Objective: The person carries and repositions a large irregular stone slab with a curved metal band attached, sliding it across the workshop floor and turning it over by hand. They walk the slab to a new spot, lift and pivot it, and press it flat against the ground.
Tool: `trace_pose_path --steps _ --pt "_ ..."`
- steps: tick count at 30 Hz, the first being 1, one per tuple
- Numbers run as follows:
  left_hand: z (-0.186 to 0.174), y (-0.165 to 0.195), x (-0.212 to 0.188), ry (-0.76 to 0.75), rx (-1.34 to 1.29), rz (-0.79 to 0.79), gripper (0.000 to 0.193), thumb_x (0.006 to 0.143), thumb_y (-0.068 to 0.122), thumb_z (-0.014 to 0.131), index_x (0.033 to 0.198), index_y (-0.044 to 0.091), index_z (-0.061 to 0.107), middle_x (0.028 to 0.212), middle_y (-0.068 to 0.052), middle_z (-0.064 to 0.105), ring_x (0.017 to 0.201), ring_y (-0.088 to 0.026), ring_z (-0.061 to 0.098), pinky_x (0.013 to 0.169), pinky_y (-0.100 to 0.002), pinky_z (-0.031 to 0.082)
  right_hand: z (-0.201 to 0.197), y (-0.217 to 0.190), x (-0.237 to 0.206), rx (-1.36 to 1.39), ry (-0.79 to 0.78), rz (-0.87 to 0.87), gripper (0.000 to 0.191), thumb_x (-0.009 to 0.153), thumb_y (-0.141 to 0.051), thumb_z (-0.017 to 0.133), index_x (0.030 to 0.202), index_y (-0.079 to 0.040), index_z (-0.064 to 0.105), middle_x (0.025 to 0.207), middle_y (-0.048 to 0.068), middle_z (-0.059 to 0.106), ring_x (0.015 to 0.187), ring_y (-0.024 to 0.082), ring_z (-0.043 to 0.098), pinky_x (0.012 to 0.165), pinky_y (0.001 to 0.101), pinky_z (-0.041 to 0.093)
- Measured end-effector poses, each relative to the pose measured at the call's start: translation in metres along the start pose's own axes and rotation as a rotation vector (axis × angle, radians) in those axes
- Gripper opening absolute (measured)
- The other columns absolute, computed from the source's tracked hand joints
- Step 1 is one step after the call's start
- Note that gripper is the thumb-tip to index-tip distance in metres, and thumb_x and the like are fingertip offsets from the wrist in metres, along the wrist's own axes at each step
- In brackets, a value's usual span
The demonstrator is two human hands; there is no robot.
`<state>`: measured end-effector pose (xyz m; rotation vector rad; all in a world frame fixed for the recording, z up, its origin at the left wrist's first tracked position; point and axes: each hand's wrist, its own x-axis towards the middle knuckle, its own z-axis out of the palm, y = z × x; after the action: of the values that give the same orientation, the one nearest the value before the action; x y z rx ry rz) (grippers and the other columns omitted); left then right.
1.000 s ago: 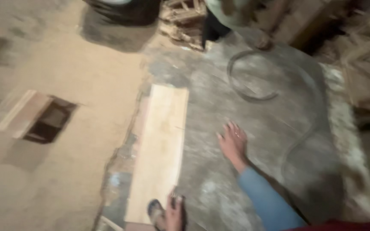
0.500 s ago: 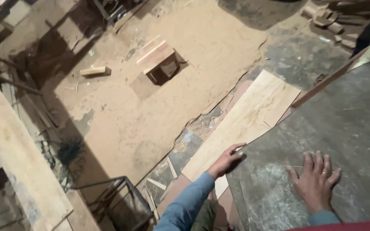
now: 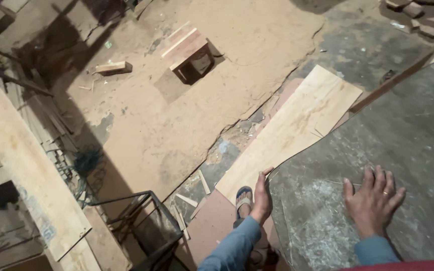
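Left hand, fingers together, presses the edge of the grey scratched flat table; right hand lies spread flat on it, beside the pale plywood sheet.

Left hand edgewise, right hand flat.
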<state>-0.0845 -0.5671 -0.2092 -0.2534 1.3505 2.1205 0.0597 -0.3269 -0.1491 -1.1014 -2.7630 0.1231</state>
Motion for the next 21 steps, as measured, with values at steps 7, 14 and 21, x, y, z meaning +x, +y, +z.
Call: trace_pose_path --steps 7,14,21 --pt "-0.002 -0.033 -0.069 0.101 -0.022 -0.155 0.085 0.102 0.064 0.029 0.157 -0.001 0.035 0.164 -0.012 0.039 0.149 -0.026 0.037 0.122 -0.033 0.023 0.001 -0.002 -0.006 0.032 0.036 0.013 0.068 0.101 -0.056 0.055 0.152 -0.012 0.050 0.164 0.012 0.042 0.157 0.032 0.031 0.131 0.0672 0.015" --pt "0.008 -0.041 -0.122 0.193 0.211 -0.042 0.081 0.101 0.060 0.035 0.155 -0.001 0.039 0.158 -0.017 0.048 0.145 -0.028 0.044 0.119 -0.035 0.030 -0.010 -0.010 -0.001 0.020 0.030 0.008 0.069 0.100 -0.056 0.055 0.153 -0.012 0.050 0.161 0.013 0.042 0.157 0.034 0.031 0.128 0.0657 0.015" --pt "0.007 -0.063 -0.190 0.250 0.270 -0.612 0.083 0.105 0.060 0.050 0.162 0.007 0.020 0.162 -0.008 0.036 0.147 -0.026 0.034 0.123 -0.039 0.030 -0.022 -0.019 -0.007 0.025 0.033 -0.008 0.070 0.101 -0.052 0.058 0.156 -0.011 0.051 0.167 0.015 0.041 0.159 0.036 0.031 0.127 0.0665 0.015"
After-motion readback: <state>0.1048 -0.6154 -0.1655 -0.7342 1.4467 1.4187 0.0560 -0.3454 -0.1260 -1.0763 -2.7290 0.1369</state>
